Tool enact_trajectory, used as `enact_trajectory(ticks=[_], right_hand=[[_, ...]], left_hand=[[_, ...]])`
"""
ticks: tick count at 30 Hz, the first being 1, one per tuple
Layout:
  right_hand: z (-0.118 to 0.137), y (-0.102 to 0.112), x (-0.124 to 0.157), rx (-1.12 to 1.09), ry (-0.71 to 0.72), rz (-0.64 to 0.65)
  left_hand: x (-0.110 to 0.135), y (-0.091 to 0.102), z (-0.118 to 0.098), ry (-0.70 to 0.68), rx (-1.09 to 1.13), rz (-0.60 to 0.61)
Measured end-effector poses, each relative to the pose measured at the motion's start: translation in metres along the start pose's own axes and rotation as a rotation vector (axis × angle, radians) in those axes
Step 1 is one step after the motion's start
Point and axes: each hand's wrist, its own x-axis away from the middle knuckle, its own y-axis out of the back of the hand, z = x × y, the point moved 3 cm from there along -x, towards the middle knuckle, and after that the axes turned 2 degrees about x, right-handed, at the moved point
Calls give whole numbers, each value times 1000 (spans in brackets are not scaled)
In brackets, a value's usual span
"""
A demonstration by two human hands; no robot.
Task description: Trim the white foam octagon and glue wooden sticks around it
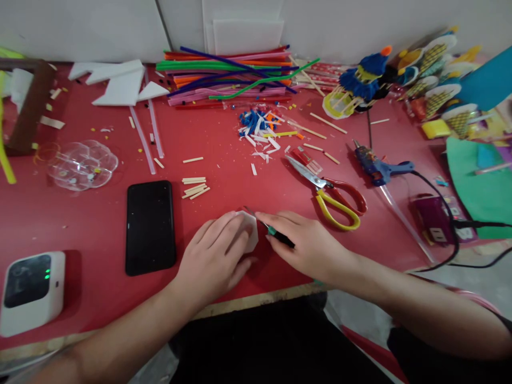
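Lying palm-down, the left hand partly covers a white piece.

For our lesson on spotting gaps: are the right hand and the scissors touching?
Apart: the head view shows red tabletop between the right hand and the scissors.

I see a passage of mostly bare red table just beyond the left hand and the right hand, between the short sticks and the scissors. A heap of scraps closes its far end. The narrow gap between the hands is blocked by the black-handled tool. To the left lies the phone; to the right, past the scissors, the glue gun hinders a sideways reach.
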Motion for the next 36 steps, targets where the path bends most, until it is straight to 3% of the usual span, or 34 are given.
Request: enact_trajectory(ticks=[26,36], right_hand=[[0,3,-4,57,120,79],[7,5,-8,84,140,97]], left_hand=[[-6,0,-3,-10,8,-105],[-4,0,-3,-16,10,-85]])
